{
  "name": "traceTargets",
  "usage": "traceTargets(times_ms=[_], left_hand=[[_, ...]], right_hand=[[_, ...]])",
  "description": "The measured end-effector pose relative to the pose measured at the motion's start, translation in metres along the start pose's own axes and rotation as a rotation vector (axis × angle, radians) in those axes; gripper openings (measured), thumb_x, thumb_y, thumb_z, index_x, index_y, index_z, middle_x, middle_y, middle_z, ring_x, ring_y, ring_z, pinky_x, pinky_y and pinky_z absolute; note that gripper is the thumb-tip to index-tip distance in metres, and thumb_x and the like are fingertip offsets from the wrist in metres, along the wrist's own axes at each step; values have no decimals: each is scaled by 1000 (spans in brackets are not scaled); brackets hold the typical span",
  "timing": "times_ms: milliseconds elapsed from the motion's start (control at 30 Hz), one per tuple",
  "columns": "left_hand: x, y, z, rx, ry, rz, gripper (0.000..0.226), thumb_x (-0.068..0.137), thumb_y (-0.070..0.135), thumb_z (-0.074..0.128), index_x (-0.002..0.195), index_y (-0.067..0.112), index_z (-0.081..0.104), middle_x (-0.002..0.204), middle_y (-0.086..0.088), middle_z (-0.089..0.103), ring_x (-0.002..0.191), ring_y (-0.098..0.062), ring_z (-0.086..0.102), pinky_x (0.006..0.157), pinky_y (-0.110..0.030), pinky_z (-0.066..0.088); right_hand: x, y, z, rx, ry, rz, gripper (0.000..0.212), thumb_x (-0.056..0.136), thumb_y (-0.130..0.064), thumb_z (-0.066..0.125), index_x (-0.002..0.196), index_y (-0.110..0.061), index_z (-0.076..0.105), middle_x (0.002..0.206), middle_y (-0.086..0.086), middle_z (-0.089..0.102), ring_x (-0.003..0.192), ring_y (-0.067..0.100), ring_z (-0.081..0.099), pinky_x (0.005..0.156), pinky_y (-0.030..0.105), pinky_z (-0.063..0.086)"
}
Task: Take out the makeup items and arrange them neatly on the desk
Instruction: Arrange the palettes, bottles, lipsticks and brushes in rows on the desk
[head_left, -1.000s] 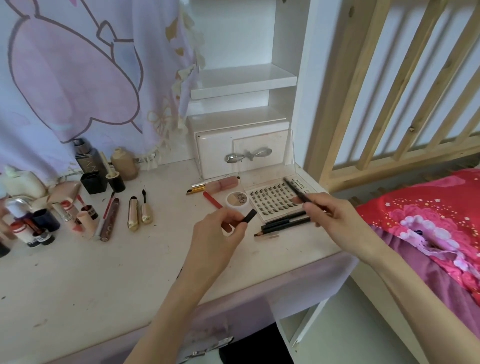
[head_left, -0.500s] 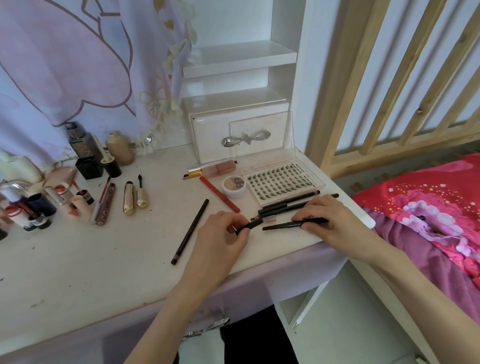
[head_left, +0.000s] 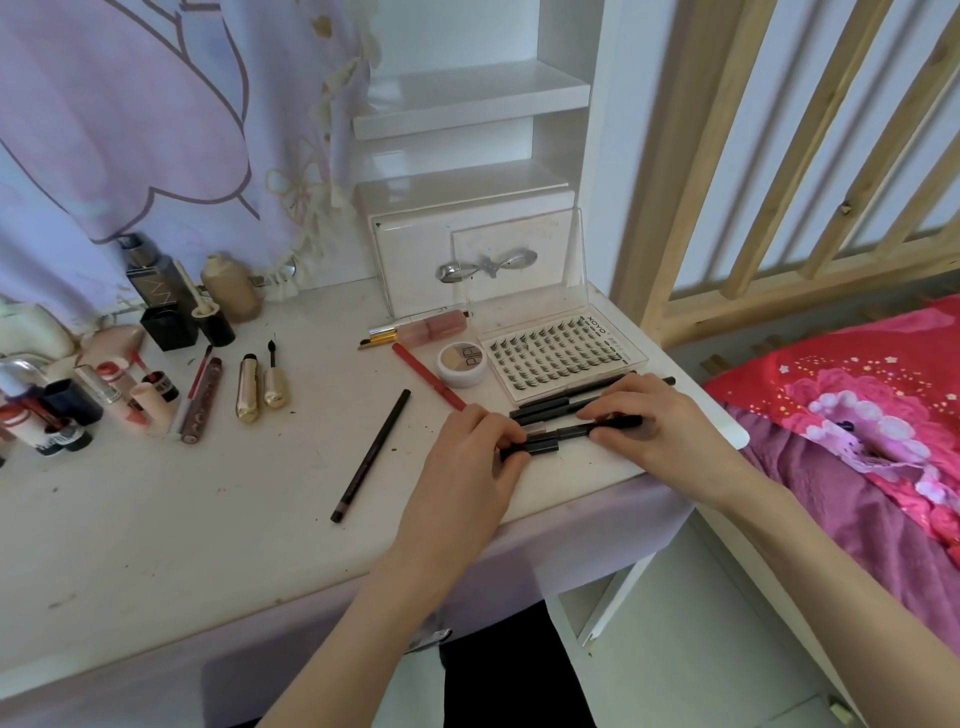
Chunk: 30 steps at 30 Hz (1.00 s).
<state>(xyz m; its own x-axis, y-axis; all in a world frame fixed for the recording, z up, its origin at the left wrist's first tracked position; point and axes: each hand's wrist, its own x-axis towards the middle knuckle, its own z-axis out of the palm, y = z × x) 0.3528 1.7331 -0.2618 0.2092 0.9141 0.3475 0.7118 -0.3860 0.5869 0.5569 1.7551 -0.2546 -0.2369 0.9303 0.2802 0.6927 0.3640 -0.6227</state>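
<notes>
Both hands rest on the white desk (head_left: 156, 519) near its right front corner. My left hand (head_left: 467, 452) pinches the left end of a black makeup pen (head_left: 566, 434), around its cap. My right hand (head_left: 649, 421) presses the pen's right end against the desk. Just behind it lie two more black pencils (head_left: 561, 405), side by side. An open clear box of false lashes (head_left: 556, 353) sits behind those. A small round PIPI pot (head_left: 462, 364), a red pencil (head_left: 421, 371) and a long dark pencil (head_left: 371, 454) lie to the left.
A white drawer box (head_left: 467, 249) with a bow handle stands at the back under shelves. A pink gloss tube (head_left: 426, 330) lies before it. Two gold tubes (head_left: 260, 387), lipsticks and bottles (head_left: 156, 291) crowd the far left. A wooden bed rail (head_left: 779, 156) and red bedding (head_left: 857, 405) lie right.
My hands came down from mid-air to the desk. The cap in my left hand and the pen in my right have come together end to end, flat on the desk.
</notes>
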Motion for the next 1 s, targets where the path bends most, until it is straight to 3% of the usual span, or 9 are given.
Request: traceTargets(times_ms=[133,333,567,733,800,933,1000], left_hand=[[2,2,5,20,19,7,9,85,18,62,94,15,64,89,12,46,90,-4,41,80,-2,28],[2,2,8,42,40,24,7,84,15,63,91,14,65,89,9,47,90,-8,40,80,-2,27],[3,3,10,49,46,36,10,83,12,64,93,12,64,92,6,46,93,-10,41,83,-10,27],[2,1,10,50,48,46,11,83,13,64,94,13,64,93,8,45,93,-10,41,83,-9,27],[2,1,10,44,51,44,11,83,13,65,94,13,63,94,7,45,93,-11,41,83,-9,27],[2,0,10,37,49,46,12,83,14,65,94,13,63,94,7,45,93,-11,41,83,-12,28],[1,0,10,39,53,47,13,83,13,65,95,13,63,94,6,45,94,-12,42,83,-13,29]], right_hand=[[-3,2,-5,30,30,33,17,79,-6,71,92,-16,72,97,-4,58,100,15,52,91,24,40],[-6,2,-7,-15,64,43,14,80,-2,69,92,-8,73,94,-1,57,98,19,53,88,17,35],[-3,4,-2,-62,114,7,13,78,-1,70,89,-8,74,94,7,61,95,25,55,89,27,39],[-4,7,1,-89,148,-6,14,78,-3,71,90,-9,73,96,7,62,96,24,55,89,26,39],[-5,9,1,-80,163,1,14,78,-4,71,91,-10,73,97,4,61,96,21,56,89,22,39],[-10,11,3,-72,217,14,18,78,-3,71,92,-12,73,97,0,59,94,14,54,87,1,31],[-11,10,4,-67,245,13,21,77,-2,72,96,-11,72,100,-1,58,95,13,54,88,-2,29]])
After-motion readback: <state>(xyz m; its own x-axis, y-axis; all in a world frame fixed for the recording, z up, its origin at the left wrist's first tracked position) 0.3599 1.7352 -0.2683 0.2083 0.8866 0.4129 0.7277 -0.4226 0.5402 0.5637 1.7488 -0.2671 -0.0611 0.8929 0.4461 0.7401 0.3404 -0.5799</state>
